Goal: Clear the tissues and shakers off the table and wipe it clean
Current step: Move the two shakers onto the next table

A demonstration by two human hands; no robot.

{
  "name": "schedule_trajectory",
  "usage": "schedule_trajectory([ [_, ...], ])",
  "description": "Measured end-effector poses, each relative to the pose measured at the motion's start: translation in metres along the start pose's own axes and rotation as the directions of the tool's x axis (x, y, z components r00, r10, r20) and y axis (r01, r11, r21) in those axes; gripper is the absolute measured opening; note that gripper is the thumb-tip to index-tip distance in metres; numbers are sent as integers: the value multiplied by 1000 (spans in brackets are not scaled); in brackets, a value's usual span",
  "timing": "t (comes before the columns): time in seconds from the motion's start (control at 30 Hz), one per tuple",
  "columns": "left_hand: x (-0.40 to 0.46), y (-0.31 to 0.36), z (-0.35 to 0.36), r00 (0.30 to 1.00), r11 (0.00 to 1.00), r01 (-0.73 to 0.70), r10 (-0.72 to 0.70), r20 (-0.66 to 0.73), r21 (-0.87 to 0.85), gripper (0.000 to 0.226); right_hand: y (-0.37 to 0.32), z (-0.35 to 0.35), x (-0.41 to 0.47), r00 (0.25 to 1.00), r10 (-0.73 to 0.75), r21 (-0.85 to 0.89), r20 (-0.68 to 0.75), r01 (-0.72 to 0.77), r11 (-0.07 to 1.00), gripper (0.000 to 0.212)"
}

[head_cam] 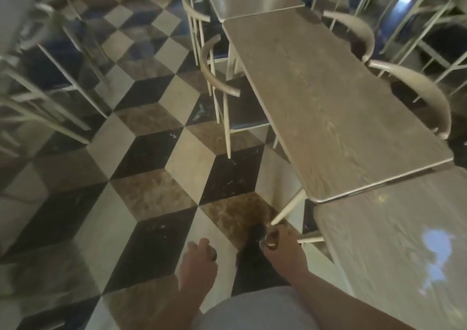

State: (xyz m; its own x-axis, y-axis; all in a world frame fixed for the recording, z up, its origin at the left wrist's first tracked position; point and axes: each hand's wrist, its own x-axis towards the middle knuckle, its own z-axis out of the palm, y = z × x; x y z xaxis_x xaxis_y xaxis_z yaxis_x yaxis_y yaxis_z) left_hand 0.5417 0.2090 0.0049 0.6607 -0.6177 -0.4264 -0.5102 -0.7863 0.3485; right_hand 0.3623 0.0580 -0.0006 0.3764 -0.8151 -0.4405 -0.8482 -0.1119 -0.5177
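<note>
Above floor [141, 158]: shaker in each of hands, L [198, 264] & R [283, 250].

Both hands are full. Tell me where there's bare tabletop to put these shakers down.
The long wooden table is bare end to end, bordered by chairs on both sides. The nearer table by the right hand also looks bare. The left hand is over open floor. Crowded: chair legs at far left.

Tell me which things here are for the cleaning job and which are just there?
For the job:
- shaker in the left hand, its top at
- shaker in the right hand, its top at
- wooden table

Just there:
- chairs, such as this one
- checkered floor
- neighbouring table
</note>
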Motion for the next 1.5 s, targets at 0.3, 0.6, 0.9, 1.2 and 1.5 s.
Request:
schedule_trajectory([
  [0.3, 146, 99, -60, 976, 985, -168, 162, 148, 27, 46, -45, -73, 148, 996, 61, 65, 72, -66, 996, 58],
  [0.6, 265, 207, -95, 898, 906, -416, 395, 196, 81, 48, -69, -108, 213, 970, 220, 365, -104, -168, 916, 36],
  [0.9, 412, 299, -134, 668, 695, -703, 573, 475, 150, 50, -93, -124, 293, 761, 627, 481, -167, -492, 725, 46],
  [1.2, 478, 367, -128, 432, 482, -871, 659, 616, 95, 45, -122, -101, 306, 449, 875, 733, -183, -531, 426, 30],
  [1.5, 480, 445, -67, 475, 557, -830, 692, 543, 16, 54, -86, -137, 327, 264, 941, 838, -210, -447, 313, 41],
])
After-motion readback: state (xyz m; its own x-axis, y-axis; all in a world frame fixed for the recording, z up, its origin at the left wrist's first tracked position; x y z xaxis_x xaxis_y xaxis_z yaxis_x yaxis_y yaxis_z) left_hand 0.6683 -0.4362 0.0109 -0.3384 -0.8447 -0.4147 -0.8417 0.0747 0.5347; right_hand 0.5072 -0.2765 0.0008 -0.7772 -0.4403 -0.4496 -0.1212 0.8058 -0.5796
